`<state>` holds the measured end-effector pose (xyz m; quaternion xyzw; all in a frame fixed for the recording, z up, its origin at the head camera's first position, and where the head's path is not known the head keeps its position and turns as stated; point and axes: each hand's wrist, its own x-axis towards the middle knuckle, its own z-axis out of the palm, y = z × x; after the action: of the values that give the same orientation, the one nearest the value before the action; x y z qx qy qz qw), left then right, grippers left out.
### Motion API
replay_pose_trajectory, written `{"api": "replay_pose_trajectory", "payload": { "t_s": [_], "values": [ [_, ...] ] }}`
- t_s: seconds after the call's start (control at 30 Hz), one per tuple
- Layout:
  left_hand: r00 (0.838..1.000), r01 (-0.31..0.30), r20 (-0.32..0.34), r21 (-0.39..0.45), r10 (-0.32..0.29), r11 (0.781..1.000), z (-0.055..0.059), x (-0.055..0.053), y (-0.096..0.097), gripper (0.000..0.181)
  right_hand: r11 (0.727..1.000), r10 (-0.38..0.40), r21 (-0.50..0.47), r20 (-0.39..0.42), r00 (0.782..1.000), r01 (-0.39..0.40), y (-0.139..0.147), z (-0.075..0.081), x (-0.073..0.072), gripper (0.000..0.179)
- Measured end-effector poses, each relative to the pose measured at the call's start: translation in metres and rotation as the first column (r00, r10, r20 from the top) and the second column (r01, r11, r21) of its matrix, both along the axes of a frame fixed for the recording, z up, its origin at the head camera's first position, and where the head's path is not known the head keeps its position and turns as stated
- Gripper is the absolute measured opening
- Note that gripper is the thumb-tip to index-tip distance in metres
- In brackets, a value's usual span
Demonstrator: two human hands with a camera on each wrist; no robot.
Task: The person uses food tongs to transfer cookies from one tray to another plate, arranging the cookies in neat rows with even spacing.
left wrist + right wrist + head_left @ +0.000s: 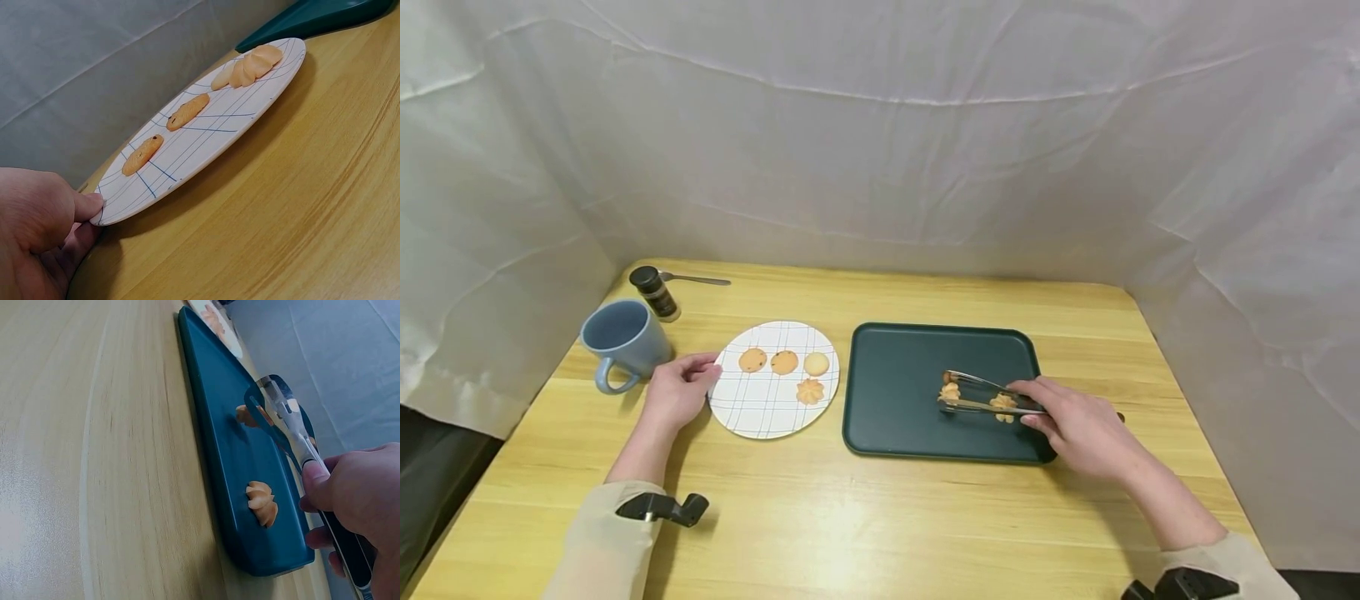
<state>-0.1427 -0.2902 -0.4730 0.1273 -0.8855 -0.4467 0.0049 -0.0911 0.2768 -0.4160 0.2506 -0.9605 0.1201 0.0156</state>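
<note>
Closing the tongs point(981, 393) squarely on the cookie point(950, 392) at nine o'clock of the right hand point(1078, 425) gripping them seems wise, left hand point(676, 393) pinching the plate point(760, 408) rim.

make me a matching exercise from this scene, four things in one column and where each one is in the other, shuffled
Things:
1. tongs
2. blue mug
3. chocolate chip cookies
4. small dark jar

Places:
A. on the white grid plate
B. far left of the table, behind the mug
C. in the right hand, over the green tray
D. left of the plate, beside the left hand

Pairs: 1-C, 2-D, 3-A, 4-B
</note>
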Motion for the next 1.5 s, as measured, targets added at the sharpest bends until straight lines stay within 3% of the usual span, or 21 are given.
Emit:
{"api": "replay_pose_trajectory", "payload": {
  "t_s": [0.43, 0.93, 1.5],
  "values": [
    [1.0, 0.0, -0.009, 0.013, 0.0, 1.0, 0.0, 0.0, 0.001, 0.038, 0.999, 0.023, -0.029, -0.011, 1.0, -0.023, -0.011, 0.014, -0.004, 0.044],
    [1.0, -0.003, -0.01, 0.013, 0.003, 1.0, -0.001, 0.0, 0.0, 0.038, 0.991, 0.118, -0.054, -0.042, 0.992, -0.12, -0.056, 0.032, -0.017, 0.045],
    [1.0, 0.007, -0.021, 0.017, -0.007, 1.0, -0.002, -0.001, -0.001, 0.038, 0.973, 0.22, -0.049, -0.077, 0.972, -0.224, -0.112, 0.035, -0.032, 0.042]
  ]
}}
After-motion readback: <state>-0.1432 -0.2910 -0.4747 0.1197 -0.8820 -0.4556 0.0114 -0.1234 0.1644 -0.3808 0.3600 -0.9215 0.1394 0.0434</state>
